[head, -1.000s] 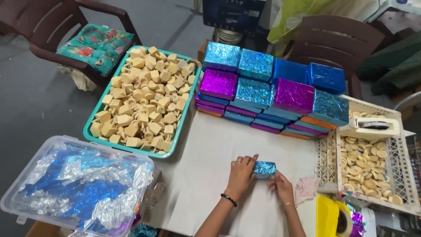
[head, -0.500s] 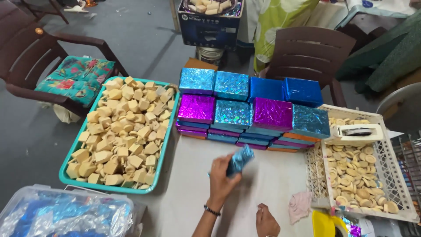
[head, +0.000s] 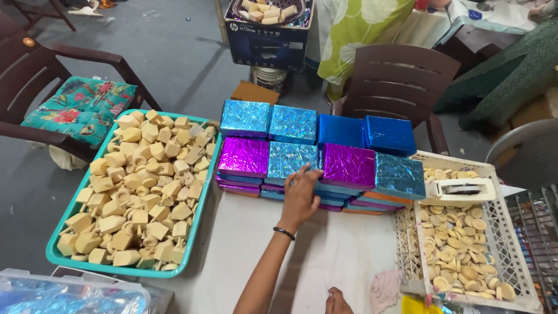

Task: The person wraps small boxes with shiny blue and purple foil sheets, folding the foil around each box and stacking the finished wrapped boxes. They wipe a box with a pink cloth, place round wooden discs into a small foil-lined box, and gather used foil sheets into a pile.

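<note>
- Your left hand (head: 300, 196) lay flat, fingers spread, on the front of the stacked foil-wrapped boxes (head: 293, 160), pressing at a teal-wrapped box in the middle of the front row; it gripped nothing that I could see.
- Your right hand (head: 336, 301) showed only as knuckles at the bottom edge, so I cannot tell whether it was closed or holding anything.
- By my reading, a good share of the wrapping was done: the stack stood several layers deep in two rows of blue, teal and purple.
- Much looked left: the teal tray (head: 64, 256) to the left was heaped with unwrapped tan blocks (head: 142, 186), and the white crate (head: 511, 273) to the right held many round tan pieces.
- A tape dispenser (head: 462, 189) sat on the crate's rim, near the stack's right end.
- The tabletop (head: 343, 256) gave you bare room between tray and crate, in front of the stack.
- Foil sheets in a clear bin (head: 75, 296) crowded the lower-left corner; a brown chair (head: 401, 78) stood close behind the stack.
</note>
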